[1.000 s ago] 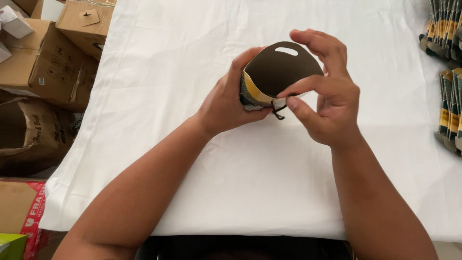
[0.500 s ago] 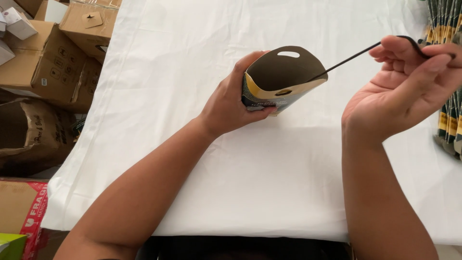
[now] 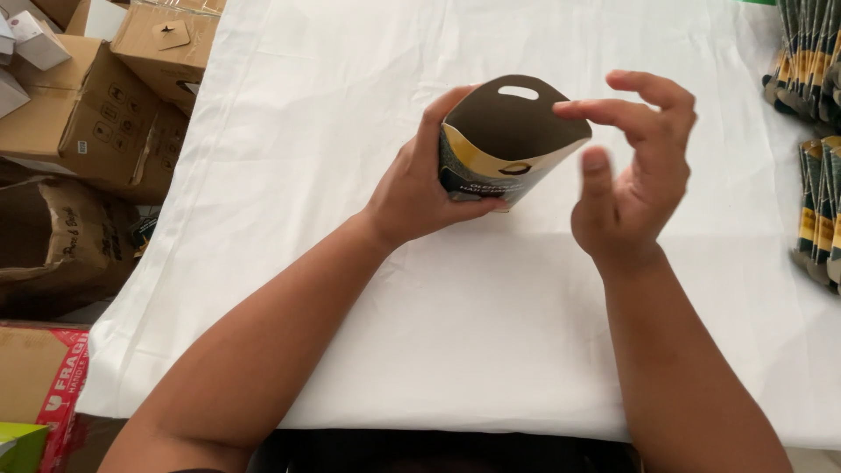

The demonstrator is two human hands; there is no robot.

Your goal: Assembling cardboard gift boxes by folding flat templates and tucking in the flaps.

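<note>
Cardboard boxes [image 3: 83, 114] — white tablecloth [image 3: 307, 175] — stacked flat packs [image 3: 810, 131]

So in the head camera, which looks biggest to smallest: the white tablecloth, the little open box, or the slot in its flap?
1. white tablecloth
2. open box, held in the left hand
3. slot

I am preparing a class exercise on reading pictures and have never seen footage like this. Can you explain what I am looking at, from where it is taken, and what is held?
There is no machine here: a person works with two bare hands. The single picture comes from a camera worn on the head, looking down. The left hand holds a small open cardboard pouch, brown inside with a slot near its top. The right hand hovers beside it, fingers spread and holding nothing. Below lies a table under a white cloth. Stacks of flat pouches line its right edge, and cardboard boxes stand off to the left.
</note>
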